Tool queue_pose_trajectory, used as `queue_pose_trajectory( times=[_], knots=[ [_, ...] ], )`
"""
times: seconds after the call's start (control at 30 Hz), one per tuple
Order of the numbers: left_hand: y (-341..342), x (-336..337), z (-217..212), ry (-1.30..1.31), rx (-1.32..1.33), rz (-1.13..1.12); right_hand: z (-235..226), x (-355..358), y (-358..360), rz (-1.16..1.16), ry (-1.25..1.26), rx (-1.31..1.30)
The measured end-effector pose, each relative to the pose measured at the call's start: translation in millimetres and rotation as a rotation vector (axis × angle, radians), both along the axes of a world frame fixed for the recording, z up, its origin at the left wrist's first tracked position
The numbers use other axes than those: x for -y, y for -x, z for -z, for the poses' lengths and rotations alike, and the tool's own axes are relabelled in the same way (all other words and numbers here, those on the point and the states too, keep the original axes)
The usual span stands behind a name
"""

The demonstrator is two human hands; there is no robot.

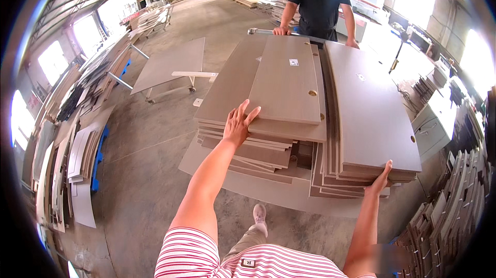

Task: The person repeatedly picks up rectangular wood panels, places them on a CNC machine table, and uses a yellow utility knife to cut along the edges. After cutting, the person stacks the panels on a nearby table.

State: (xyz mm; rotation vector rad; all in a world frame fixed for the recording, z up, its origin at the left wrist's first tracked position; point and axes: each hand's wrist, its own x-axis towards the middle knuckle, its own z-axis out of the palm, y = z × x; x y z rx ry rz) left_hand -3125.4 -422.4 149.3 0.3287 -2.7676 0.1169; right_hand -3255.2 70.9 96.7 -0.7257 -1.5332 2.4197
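My left hand (239, 124) rests on the near edge of the left stack of brown-grey furniture panels, its fingers spread over the top panel (227, 92). A narrower panel (284, 84) with a small label and round holes lies beside those fingers. At the near right corner of the right stack, my right hand (380, 181) grips the edge of a panel (369, 107), thumb up against the front edge and the other fingers mostly hidden. Both stacks lie on a wide board (289, 195) low above the floor.
Behind the stacks stands a person (318, 7) in a dark shirt, one hand on a metal cart handle (258, 32). A large board on a wheeled frame (175, 64) stands at the left. More panels stand at the right (449, 211) and lie on blue pallets (98, 159) at the left.
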Motion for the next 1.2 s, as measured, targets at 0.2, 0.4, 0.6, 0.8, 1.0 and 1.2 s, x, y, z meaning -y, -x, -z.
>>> queue_pose_trajectory(
  times=[0.2,0.4,0.6,0.8,1.0,1.2],
  knots=[
    [105.4,36.1,-3.3,0.021,-0.021,0.047,-11.7,39.7,105.9,-0.007,-0.026,0.042],
    [241.7,82.3,2.3,0.158,-0.086,0.074,-8.8,72.2,238.9,-0.028,-0.061,-0.071],
    [350.0,134.9,-21.2,0.031,-0.038,0.027,-8.9,126.8,389.6,-0.065,0.002,-0.065],
    [486.2,194.6,-32.4,0.065,-0.084,0.027,-30.3,199.0,527.4,0.042,-0.014,-0.157],
    [603.4,249.2,-20.0,0.075,-0.147,0.041,-15.7,257.9,664.1,0.128,-0.024,-0.222],
    [797.1,309.6,12.4,-0.046,-0.279,0.195,-6.1,313.5,844.4,0.201,-0.158,-0.082]
  ],
)
